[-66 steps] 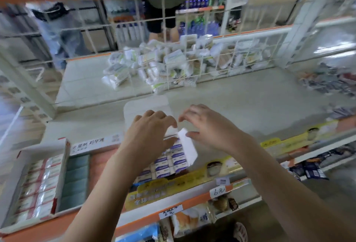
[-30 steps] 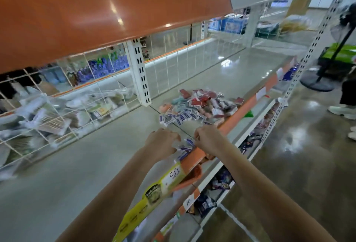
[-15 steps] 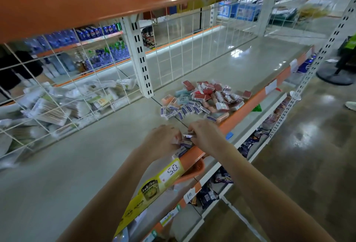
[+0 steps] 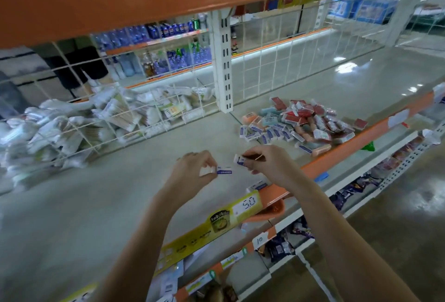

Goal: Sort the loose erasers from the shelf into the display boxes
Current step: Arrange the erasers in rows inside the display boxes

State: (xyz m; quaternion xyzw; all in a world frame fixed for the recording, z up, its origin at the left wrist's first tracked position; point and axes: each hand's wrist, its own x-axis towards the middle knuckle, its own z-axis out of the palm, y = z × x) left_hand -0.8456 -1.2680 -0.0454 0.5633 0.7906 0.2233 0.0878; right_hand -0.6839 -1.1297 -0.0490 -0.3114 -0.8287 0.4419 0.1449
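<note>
Head view: left hand (image 4: pixel 192 171) and right hand (image 4: pixel 265 164), fingers each pinched on one eraser (image 4: pixel 224 171).

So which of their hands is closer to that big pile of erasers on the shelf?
Right. The right hand, pinching an eraser, sits just short of the pile of erasers; the left hand, pinching another, is farther off.

- Shelf deck (image 4: pixel 72 205): painted metal, pale grey, smooth with a dull sheen.
- Back grid (image 4: pixel 265 61): white coated wire.
- Loose erasers (image 4: pixel 301 123): glossy plastic wrap, paper sleeves.
- Floor (image 4: pixel 409 229): polished, reflective.
</note>
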